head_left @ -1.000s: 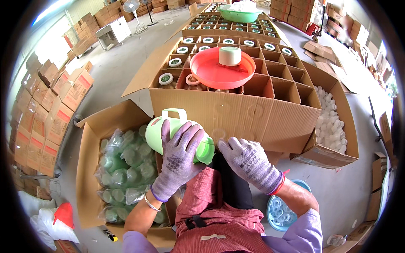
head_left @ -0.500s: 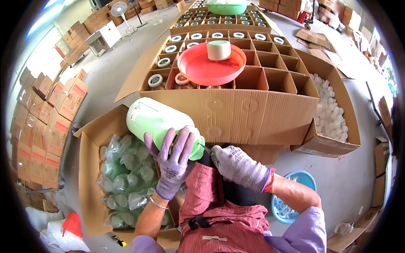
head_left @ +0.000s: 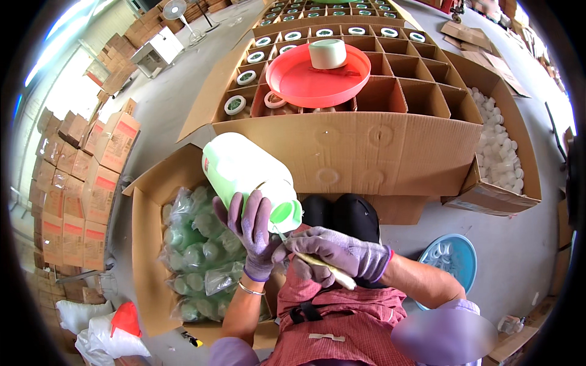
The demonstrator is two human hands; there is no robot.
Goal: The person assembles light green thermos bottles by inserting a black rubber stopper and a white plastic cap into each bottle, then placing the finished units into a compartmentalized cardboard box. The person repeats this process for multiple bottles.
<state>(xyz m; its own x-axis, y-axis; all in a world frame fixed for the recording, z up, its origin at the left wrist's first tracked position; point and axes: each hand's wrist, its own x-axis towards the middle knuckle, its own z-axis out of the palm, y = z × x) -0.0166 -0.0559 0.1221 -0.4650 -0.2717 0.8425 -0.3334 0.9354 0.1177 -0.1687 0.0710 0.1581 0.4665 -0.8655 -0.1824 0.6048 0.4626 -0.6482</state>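
The right hand (head_left: 334,251) had turned since the earlier moment, its fingers grasping a thin tool (head_left: 342,278) near the jug's mouth. The green jug (head_left: 247,166) lay at twelve o'clock from the left hand (head_left: 256,239), whose fingers held it.

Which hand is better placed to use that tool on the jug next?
Probably the right hand: the left hand holds the jug, while the right grips the tool close to the jug's mouth.
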